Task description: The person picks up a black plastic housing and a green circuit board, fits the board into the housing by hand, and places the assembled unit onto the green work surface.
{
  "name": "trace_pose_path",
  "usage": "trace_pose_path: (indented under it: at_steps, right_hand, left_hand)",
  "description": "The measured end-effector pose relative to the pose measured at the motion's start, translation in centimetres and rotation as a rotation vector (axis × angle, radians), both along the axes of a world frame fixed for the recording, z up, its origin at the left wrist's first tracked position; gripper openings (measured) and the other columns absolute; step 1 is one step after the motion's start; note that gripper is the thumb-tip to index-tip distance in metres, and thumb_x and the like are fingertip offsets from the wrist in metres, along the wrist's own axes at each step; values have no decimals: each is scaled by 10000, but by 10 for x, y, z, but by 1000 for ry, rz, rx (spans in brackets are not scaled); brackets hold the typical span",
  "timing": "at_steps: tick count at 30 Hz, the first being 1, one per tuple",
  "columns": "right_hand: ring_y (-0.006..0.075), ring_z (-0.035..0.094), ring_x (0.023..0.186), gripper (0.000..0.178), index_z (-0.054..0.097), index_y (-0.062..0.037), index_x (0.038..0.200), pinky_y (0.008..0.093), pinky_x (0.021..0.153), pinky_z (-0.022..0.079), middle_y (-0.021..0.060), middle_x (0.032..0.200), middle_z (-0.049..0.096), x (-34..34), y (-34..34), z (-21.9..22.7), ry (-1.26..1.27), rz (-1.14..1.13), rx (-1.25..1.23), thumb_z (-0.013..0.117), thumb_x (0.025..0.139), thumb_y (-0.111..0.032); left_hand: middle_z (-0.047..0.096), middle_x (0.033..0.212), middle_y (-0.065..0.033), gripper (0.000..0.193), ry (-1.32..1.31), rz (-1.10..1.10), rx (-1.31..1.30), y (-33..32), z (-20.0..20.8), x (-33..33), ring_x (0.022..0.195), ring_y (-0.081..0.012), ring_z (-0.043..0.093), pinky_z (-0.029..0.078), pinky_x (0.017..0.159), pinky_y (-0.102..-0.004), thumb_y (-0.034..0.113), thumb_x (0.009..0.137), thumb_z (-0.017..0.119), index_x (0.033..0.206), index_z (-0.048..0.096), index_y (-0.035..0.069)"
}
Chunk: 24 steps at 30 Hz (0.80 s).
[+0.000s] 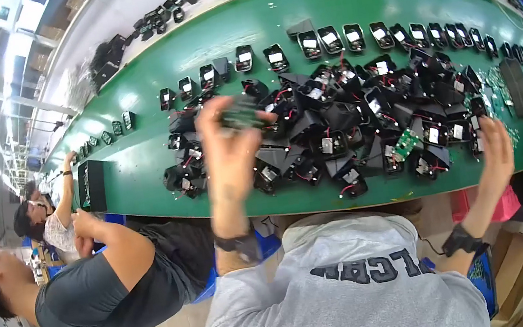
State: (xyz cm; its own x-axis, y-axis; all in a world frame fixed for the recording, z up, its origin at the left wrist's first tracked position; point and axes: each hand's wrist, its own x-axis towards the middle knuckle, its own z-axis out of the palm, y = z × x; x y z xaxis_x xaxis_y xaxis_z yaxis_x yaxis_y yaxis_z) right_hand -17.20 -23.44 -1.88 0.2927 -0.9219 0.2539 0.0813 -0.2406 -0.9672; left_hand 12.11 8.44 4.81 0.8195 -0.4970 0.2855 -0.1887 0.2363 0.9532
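My left hand (pixel 230 151) is raised over the near left side of the heap, fingers closed around a dark green board-like piece (pixel 241 114). Motion blurs that piece, so its details cannot be made out. Over at the right end of the heap, my right hand (pixel 497 147) has its fingers stretched out beside a small black housing (pixel 475 128); whether they touch is unclear. Between my hands spreads a pile of black plastic housings (pixel 309 124) with red wires and pale labels. A bright green circuit board (pixel 404 144) lies on top of the pile near its front.
Open black housings (pixel 275 58) stand in a row along the far side of the green table (pixel 203 34). Loose small green boards (pixel 495 87) lie beside a long black tray (pixel 517 87) at right. A black box (pixel 92 186) and a co-worker (pixel 101 283) are at left.
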Motion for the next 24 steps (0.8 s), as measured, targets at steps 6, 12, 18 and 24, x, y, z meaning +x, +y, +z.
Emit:
trace_pose_path:
  at_steps: [6,12,18,24]
  right_hand:
    - [203,580,1067,403,595,12,1194,302,939,419,135,1183,620,-109,-117,-70,545,-507,-278,592,917,-280]
    - [273,572,1091,383,623,16,1129,330,943,414,171,1149,620,-107,-132,-100,873,-393,-476,588,910,-296]
    - [277,570,1088,275,663,10,1008,344,951,408,150,1133,624,-126,-129,-113,799,-476,-454,609,889,-232]
    - [270,573,1084,251,656,8,973,342,952,406,150,1115,634,-117,-140,-107,655,-475,-462,620,883,-224]
  left_hand:
    - [643,964,-150,628,-204,637,653,182,-44,257,835,-200,622,487,733,-304,92,748,654,1326,408,66]
    - [693,960,-96,461,-256,904,1083,243,-116,365,900,-263,652,490,823,-346,149,662,761,1102,633,98]
    - [673,956,-154,357,-691,1205,1399,159,-112,335,886,-283,635,491,776,-424,304,728,764,1012,646,121]
    - [681,926,-154,340,-473,670,1423,148,-98,356,913,-325,643,497,815,-401,370,764,701,907,689,62]
